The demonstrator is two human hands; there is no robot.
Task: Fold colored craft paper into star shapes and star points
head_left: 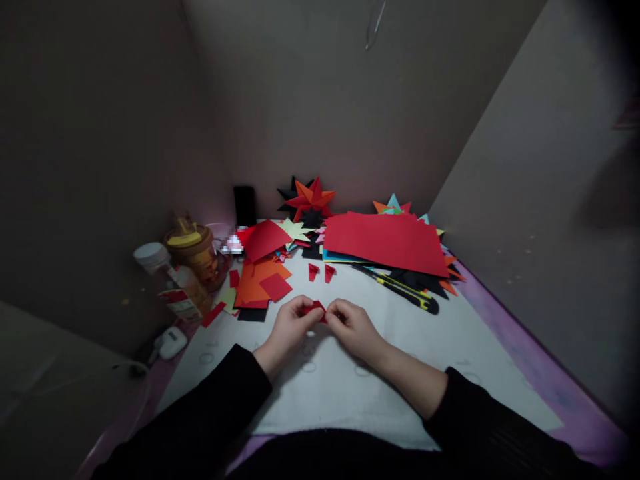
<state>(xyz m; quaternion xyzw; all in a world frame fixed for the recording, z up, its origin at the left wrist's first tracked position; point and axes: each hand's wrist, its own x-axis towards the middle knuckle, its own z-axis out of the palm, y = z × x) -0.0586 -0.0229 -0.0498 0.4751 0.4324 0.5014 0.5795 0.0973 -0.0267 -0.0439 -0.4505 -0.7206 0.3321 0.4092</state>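
Observation:
Between my two hands is a small piece of red paper (318, 309), partly covered by the fingers; its folds are too small to make out. My left hand (294, 325) pinches its left side, and my right hand (353, 327) pinches its right side. Just beyond the fingertips, two small folded red paper pieces (313, 272) lie side by side on the white sheet (320, 407). To the left are orange paper squares (250, 288) with a smaller red square (276, 287) on top.
A stack of red paper (385, 243) lies at the back right, with a yellow-and-black cutter (405, 291) before it. Folded paper stars (313, 197) stand against the wall. On the left are a white-capped jar (153, 255), a brown cup (193, 247) and a white case (171, 342).

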